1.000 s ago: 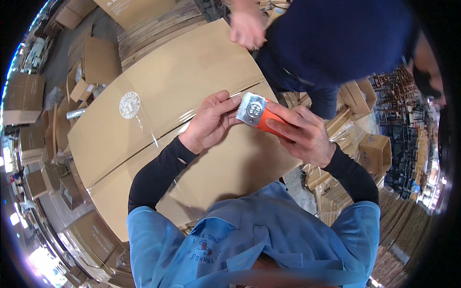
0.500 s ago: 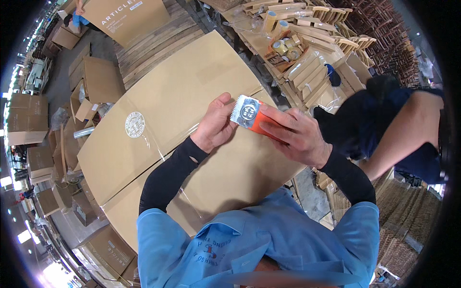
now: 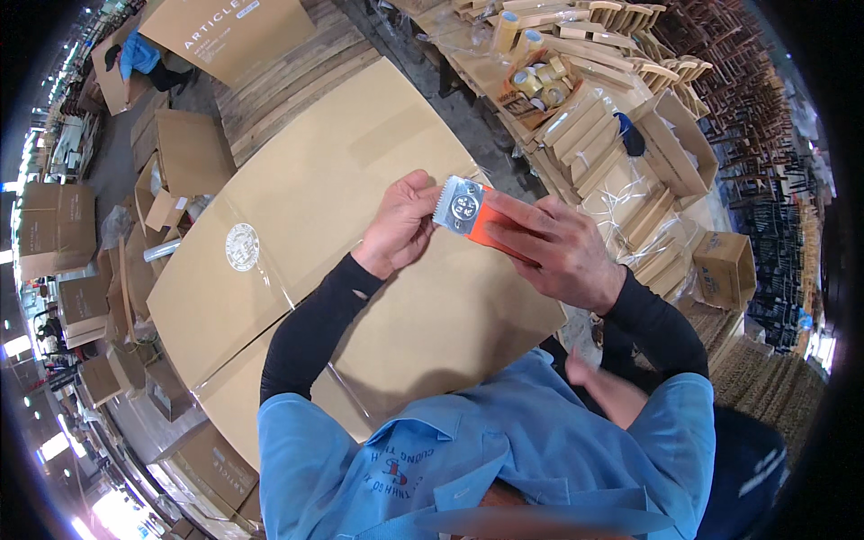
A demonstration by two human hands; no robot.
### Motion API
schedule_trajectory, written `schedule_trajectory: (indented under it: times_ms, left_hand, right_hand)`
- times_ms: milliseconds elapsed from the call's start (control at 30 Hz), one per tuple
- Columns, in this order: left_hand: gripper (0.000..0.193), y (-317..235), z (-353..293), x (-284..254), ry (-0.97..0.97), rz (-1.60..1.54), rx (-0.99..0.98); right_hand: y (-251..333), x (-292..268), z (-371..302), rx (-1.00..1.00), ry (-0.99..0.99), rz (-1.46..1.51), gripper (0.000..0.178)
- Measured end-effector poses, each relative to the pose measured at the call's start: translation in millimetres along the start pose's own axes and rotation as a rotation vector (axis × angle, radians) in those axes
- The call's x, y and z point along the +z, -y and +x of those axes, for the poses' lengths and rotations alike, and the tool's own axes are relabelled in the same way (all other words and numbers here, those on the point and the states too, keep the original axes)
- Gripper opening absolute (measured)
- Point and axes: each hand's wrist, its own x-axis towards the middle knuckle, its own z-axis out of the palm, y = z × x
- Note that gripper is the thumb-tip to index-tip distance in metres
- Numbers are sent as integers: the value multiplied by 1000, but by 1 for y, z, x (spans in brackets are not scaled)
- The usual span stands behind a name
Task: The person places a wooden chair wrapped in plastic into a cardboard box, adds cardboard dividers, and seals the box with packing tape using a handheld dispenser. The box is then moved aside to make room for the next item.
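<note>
My right hand (image 3: 576, 256) is wrapped round an orange tape dispenser (image 3: 493, 225) with a toothed metal plate at its front. My left hand (image 3: 402, 227) is at the toothed end, thumb up and fingers curled. Its fingertips reach behind the plate, so what they grip is hidden. Below both hands lies a large brown cardboard box (image 3: 360, 162), with a seam running across its top. A strip of clear tape (image 3: 282, 286) shines across that seam, near a round white printed mark (image 3: 242, 247).
Beyond the box's right side, a bench holds wooden parts (image 3: 598, 148) and a bag of tape rolls (image 3: 543, 83). Open cartons (image 3: 184, 153) stand at the left. At the far left a person in blue (image 3: 139, 56) bends down. Another person's arm (image 3: 612, 391) shows close by my right elbow.
The person at my right has moved back toward the lower edge, uncovering a small carton and stacked items. The far person in blue has come further into view. My hands stay nearly in place.
</note>
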Motion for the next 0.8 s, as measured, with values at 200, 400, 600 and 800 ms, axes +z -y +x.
schedule_trajectory:
  times_ms: [200, 400, 600, 800]
  left_hand:
    - [12, -65, 57, 5, -54, 722, 107]
    - [20, -218, 178, -28, -303, 1387, 213]
    - [28, -233, 234, -64, -243, 1677, -45]
    - [57, -229, 245, -84, -467, 1993, 606]
  right_hand:
    - [-5, 4, 25, 213, -24, -30, 43]
    - [-34, 7, 83, 339, -213, 103, 39]
    - [-70, 40, 119, 434, -117, 184, 37]
    - [-91, 44, 125, 455, -72, 262, 34]
